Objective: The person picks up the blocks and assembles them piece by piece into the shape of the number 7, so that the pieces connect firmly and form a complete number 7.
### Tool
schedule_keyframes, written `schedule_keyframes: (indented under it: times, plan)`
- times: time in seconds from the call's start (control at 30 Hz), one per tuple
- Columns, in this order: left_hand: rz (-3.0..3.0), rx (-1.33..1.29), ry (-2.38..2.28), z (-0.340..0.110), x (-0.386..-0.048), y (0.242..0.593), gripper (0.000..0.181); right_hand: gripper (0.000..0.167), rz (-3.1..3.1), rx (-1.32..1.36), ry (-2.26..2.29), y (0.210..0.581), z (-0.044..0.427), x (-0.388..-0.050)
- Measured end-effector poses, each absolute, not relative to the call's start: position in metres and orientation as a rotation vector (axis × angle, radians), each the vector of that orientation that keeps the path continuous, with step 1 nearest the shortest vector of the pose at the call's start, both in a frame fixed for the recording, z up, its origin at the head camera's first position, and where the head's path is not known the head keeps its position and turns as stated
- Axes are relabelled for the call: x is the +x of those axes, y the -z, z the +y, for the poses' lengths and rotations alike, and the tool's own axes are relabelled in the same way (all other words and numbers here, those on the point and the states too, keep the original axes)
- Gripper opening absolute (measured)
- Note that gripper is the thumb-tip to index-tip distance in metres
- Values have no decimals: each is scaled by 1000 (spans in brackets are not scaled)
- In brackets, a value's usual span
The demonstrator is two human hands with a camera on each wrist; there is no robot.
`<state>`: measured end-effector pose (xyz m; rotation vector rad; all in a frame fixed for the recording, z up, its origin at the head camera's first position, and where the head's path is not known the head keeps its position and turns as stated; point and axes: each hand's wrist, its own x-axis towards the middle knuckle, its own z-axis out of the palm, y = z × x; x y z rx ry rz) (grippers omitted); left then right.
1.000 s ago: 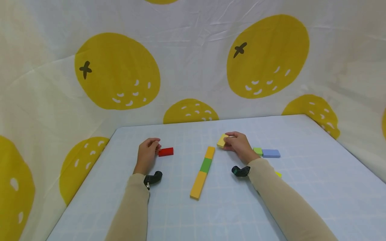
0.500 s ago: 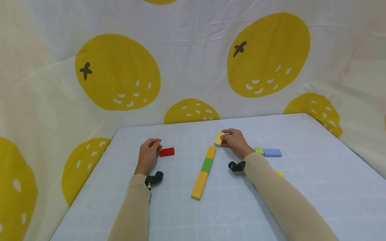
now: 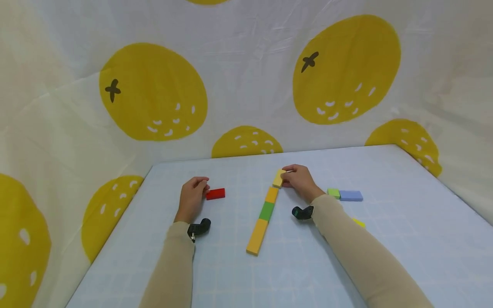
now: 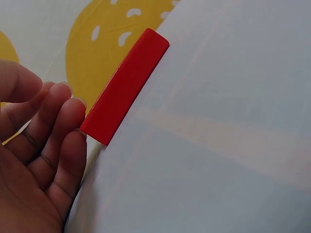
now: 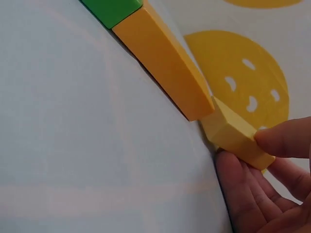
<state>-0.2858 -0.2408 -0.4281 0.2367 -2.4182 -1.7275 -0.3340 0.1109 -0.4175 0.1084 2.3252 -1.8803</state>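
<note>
The right hand pinches a pale yellow block between thumb and fingers at the far end of a slanting row. That row runs from an orange block through a green block to a longer orange block. In the right wrist view the pale block meets or nearly meets the end of the orange block. On the left, the left hand has loosely bent fingers against the near end of a red block, its thumb off the block.
Right of the row lie a light green block and a blue block end to end. A bright yellow piece is partly hidden by the right sleeve. Behind the table hangs a patterned cloth.
The right hand has moved the pale yellow block leftward to the far end of the row, then slightly nearer to it. The left hand stays beside the red block.
</note>
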Motion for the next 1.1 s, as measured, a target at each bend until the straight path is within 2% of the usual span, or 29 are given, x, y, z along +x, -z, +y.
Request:
schedule_keyframes:
  times: [0.57, 1.1]
  plan:
    - [-2430, 176, 1662, -240, -283, 429, 34, 38, 2405, 55, 1803, 423, 112, -329]
    - [-2720, 80, 1529, -255, -281, 421, 38, 37, 2474, 19, 1767, 417, 109, -328]
